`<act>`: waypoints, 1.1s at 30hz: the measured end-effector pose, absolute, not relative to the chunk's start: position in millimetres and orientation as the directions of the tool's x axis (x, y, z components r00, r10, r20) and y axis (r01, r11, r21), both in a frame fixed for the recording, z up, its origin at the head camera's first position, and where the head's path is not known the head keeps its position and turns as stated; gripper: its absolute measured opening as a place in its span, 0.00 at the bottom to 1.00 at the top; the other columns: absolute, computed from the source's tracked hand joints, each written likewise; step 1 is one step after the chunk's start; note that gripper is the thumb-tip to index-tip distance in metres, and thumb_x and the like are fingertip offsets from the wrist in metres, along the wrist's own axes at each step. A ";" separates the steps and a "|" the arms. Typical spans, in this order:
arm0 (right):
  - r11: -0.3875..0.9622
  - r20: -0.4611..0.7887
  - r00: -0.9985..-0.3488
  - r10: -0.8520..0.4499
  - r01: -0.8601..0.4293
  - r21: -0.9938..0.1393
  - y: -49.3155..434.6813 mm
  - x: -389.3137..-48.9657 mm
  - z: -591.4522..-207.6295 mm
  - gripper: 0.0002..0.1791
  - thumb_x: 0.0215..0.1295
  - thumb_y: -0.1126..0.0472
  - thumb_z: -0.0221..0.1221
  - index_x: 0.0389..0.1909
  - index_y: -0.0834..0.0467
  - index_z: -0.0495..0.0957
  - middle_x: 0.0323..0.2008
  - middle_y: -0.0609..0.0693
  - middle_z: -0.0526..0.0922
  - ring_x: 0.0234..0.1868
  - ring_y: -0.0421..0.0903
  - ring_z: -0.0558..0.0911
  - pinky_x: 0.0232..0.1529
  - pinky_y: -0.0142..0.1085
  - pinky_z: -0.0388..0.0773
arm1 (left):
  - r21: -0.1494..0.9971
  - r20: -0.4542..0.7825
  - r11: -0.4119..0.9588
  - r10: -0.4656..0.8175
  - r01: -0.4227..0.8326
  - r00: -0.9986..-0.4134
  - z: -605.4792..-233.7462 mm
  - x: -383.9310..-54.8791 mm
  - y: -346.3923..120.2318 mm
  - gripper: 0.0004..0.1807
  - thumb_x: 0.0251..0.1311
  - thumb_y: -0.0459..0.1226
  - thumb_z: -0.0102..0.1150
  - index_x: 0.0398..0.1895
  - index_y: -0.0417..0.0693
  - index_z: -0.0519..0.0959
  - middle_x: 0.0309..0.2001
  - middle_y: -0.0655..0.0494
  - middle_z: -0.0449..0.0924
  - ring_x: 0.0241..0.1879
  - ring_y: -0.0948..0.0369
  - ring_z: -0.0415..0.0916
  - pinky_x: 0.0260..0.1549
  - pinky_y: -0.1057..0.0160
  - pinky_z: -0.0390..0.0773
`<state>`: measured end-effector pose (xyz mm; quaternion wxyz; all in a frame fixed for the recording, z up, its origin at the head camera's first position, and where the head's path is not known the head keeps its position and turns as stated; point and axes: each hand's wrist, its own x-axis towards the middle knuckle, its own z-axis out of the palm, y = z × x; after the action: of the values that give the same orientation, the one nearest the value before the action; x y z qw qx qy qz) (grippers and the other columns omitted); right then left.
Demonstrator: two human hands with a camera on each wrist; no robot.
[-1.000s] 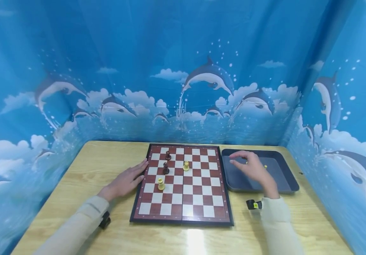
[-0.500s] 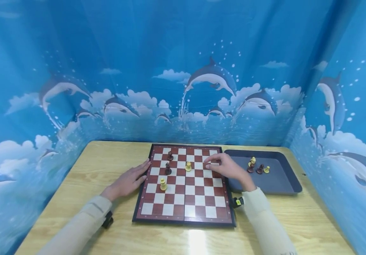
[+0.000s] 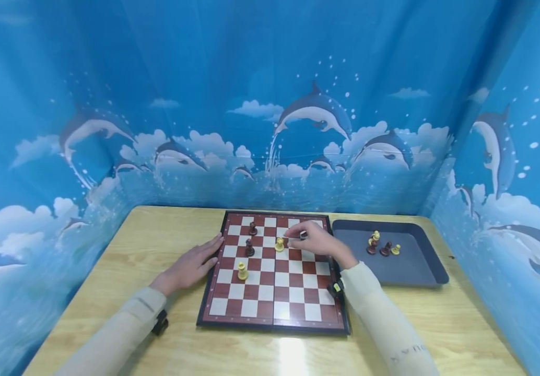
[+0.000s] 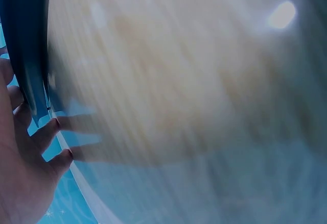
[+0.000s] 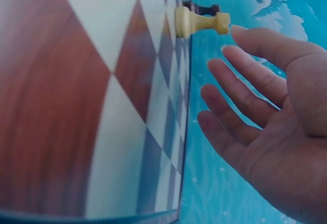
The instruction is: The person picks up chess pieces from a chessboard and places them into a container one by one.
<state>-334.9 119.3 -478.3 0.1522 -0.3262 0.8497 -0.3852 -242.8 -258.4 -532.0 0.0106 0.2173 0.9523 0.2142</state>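
My right hand point(image 3: 312, 237) is over the right half of the chessboard point(image 3: 295, 312), its thumb and fingers spread apart. The thumb tip is close beside a pale yellow chess piece point(image 3: 280, 244). In the right wrist view this piece point(image 5: 202, 22) stands just past the thumb tip, with nothing gripped. My left hand point(image 3: 190, 265) lies flat with its fingertips on the board's left border; the left wrist view shows those fingers point(image 4: 61, 164) at the board's edge. Farther left stand a yellow rook point(image 3: 243, 271) and two dark brown pieces, one a likely knight point(image 3: 249, 248) and one smaller piece point(image 3: 253, 228).
A dark grey tray point(image 3: 411, 274) sits right of the board, holding several yellow and brown pieces point(image 3: 385, 249). The wooden table point(image 3: 157, 235) meets a blue dolphin-print curtain point(image 3: 195, 188) at its back and sides.
My right hand has moved left from over the tray, across the board's right edge, to the yellow piece. The left hand and the pieces on the board stay in place.
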 end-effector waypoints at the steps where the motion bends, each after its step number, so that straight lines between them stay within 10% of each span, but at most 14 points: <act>1: 0.490 -0.012 -0.738 -0.675 -0.436 -0.755 118.6 -336.0 -477.9 0.15 0.72 0.62 0.62 0.56 0.60 0.83 0.53 0.53 0.86 0.54 0.51 0.83 0.60 0.49 0.81 | 0.410 0.074 0.814 0.420 0.411 -0.905 -531.6 -244.5 -257.9 0.32 0.81 0.47 0.40 0.81 0.46 0.52 0.82 0.47 0.48 0.77 0.42 0.54 0.74 0.36 0.55; 33: 0.429 0.080 -0.742 -0.665 -0.468 -0.773 98.3 -339.1 -481.3 0.12 0.67 0.60 0.67 0.50 0.56 0.87 0.54 0.52 0.85 0.55 0.51 0.82 0.54 0.45 0.84 | 0.415 0.058 0.820 0.407 0.393 -0.912 -531.7 -246.6 -258.0 0.32 0.81 0.49 0.38 0.82 0.49 0.51 0.82 0.49 0.47 0.78 0.43 0.53 0.74 0.35 0.56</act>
<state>-339.1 98.3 -481.3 0.1192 -0.3385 0.8369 -0.4133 -246.6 -258.0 -531.7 0.0167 0.2096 0.9539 0.2141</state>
